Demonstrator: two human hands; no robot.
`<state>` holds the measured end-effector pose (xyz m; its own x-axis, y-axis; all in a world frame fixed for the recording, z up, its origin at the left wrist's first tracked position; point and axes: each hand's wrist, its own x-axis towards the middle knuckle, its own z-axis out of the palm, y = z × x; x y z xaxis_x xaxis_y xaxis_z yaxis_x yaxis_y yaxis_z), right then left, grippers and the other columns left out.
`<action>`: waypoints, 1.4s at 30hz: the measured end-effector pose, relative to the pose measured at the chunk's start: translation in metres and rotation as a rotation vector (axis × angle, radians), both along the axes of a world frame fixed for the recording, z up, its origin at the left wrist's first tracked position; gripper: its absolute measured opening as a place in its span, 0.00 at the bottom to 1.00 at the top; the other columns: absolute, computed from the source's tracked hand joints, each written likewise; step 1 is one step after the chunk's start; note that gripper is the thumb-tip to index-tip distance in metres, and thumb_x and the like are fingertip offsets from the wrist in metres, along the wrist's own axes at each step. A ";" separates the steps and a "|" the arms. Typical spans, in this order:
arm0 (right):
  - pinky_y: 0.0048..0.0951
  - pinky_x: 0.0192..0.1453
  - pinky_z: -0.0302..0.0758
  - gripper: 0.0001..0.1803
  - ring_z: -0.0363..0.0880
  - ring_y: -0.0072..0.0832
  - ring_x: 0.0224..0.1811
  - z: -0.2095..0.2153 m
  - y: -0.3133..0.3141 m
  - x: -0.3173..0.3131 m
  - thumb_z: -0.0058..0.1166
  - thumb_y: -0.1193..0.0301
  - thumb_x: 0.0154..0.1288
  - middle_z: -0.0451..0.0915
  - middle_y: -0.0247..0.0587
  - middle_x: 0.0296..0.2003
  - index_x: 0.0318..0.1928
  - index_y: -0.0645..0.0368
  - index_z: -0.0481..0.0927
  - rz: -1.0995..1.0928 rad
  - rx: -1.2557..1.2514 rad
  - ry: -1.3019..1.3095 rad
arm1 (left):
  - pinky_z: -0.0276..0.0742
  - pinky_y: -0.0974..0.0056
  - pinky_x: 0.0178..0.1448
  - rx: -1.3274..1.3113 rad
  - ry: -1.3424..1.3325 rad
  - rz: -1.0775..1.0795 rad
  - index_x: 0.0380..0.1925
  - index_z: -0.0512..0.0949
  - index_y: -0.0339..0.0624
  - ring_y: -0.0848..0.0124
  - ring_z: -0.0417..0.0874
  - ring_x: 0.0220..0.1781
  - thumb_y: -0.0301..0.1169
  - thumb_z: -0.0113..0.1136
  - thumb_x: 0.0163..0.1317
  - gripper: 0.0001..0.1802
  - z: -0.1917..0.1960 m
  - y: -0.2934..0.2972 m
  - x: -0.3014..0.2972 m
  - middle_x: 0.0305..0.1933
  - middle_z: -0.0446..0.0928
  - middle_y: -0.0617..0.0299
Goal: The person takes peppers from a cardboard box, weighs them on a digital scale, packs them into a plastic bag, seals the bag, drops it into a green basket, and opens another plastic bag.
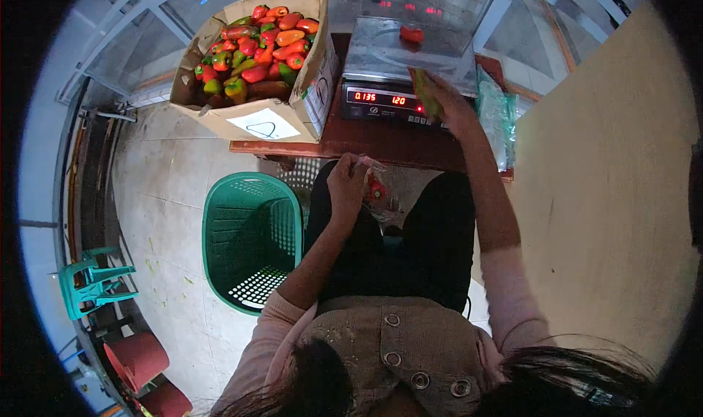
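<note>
My left hand [346, 180] pinches the rim of a clear plastic bag [392, 203] above my lap. Inside the bag a red pepper [376, 190] shows. My right hand [449, 103] grips a mostly green pepper [425, 93] over the front right of a digital scale [359, 62]. On the scale's metal pan lies one red pepper [411, 34]. Left of the scale stands a cardboard box [311, 117] heaped with red, orange and green peppers [256, 51].
The box and scale stand on a low reddish-brown table [351, 144]. A green plastic basket [207, 248] sits on the floor by my left leg. Clear plastic bags [492, 117] lie right of the scale. A tan panel [593, 197] rises at my right; green chairs [95, 281] stand far left.
</note>
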<state>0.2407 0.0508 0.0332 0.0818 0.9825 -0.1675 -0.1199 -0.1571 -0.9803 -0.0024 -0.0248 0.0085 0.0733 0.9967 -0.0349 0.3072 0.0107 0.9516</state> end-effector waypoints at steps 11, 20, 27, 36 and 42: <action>0.32 0.56 0.65 0.26 0.68 0.31 0.52 -0.009 -0.167 -0.087 0.48 0.64 0.58 0.69 0.44 0.52 0.57 0.59 0.64 0.176 -0.293 0.271 | 0.67 0.67 0.25 0.208 0.110 -0.168 0.28 0.68 0.36 0.73 0.70 0.22 0.28 0.51 0.58 0.06 0.003 -0.018 0.023 0.20 0.67 0.58; 0.35 0.47 0.73 0.22 0.72 0.35 0.48 -0.066 -0.163 -0.109 0.45 0.63 0.62 0.69 0.46 0.47 0.54 0.60 0.63 -0.251 -0.341 0.974 | 0.70 0.58 0.30 0.130 0.167 -0.374 0.49 0.65 0.39 0.58 0.76 0.26 0.24 0.48 0.57 0.17 -0.004 -0.037 0.016 0.25 0.72 0.51; 0.35 0.50 0.70 0.25 0.71 0.32 0.47 -0.056 -0.146 -0.111 0.40 0.54 0.64 0.69 0.41 0.46 0.54 0.58 0.62 -0.144 -0.166 0.544 | 0.71 0.58 0.32 0.068 0.135 -0.388 0.55 0.61 0.42 0.56 0.78 0.29 0.26 0.46 0.60 0.21 0.008 -0.052 0.022 0.28 0.73 0.49; 0.36 0.49 0.69 0.25 0.72 0.38 0.44 -0.084 -0.107 -0.125 0.35 0.52 0.65 0.72 0.45 0.42 0.49 0.60 0.68 0.212 0.276 -0.805 | 0.69 0.66 0.31 0.071 -0.077 -0.146 0.32 0.67 0.37 0.72 0.73 0.27 0.33 0.48 0.62 0.09 0.021 -0.027 0.008 0.25 0.70 0.56; 0.37 0.48 0.69 0.20 0.71 0.44 0.45 0.039 -0.089 -0.105 0.37 0.58 0.65 0.73 0.50 0.40 0.47 0.60 0.70 0.520 0.196 -0.649 | 0.64 0.72 0.28 0.072 -0.117 0.009 0.27 0.67 0.38 0.78 0.64 0.24 0.32 0.47 0.62 0.09 0.002 0.002 -0.016 0.22 0.65 0.65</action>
